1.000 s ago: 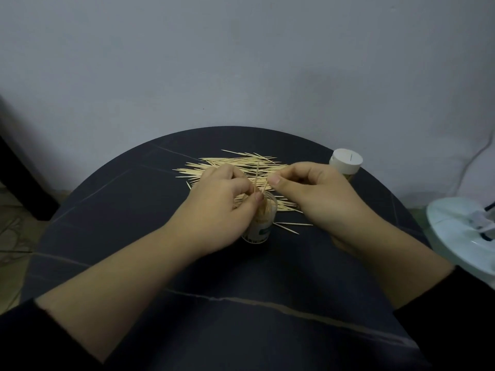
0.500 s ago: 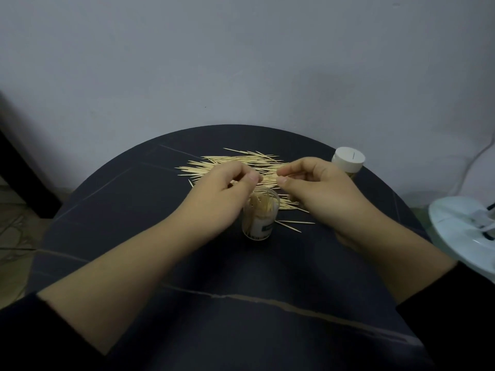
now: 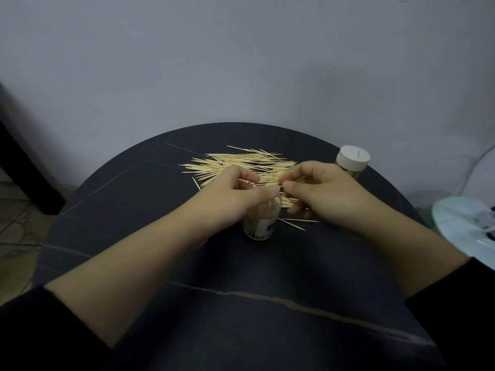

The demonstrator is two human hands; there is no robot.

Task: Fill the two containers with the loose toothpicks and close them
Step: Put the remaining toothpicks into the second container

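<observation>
A small clear container (image 3: 261,223) with a white label stands open at the middle of the round dark table (image 3: 150,210), toothpicks upright inside it. My left hand (image 3: 235,194) and my right hand (image 3: 318,191) hover just above its mouth, fingertips nearly meeting, pinching toothpicks between them. A spread pile of loose toothpicks (image 3: 241,163) lies behind the hands. A few stray toothpicks (image 3: 294,223) lie right of the container. The second container (image 3: 351,160), with a white lid on it, stands at the far right of the table.
A white round object (image 3: 466,226) sits off the table's right edge. A grey wall rises close behind the table. A dark piece of furniture (image 3: 24,167) stands at the left on the floor.
Both hands lifted from the container's mouth and moved slightly back toward the pile. The left hand no longer wraps the container; its fingertips now meet the right hand's above it.
</observation>
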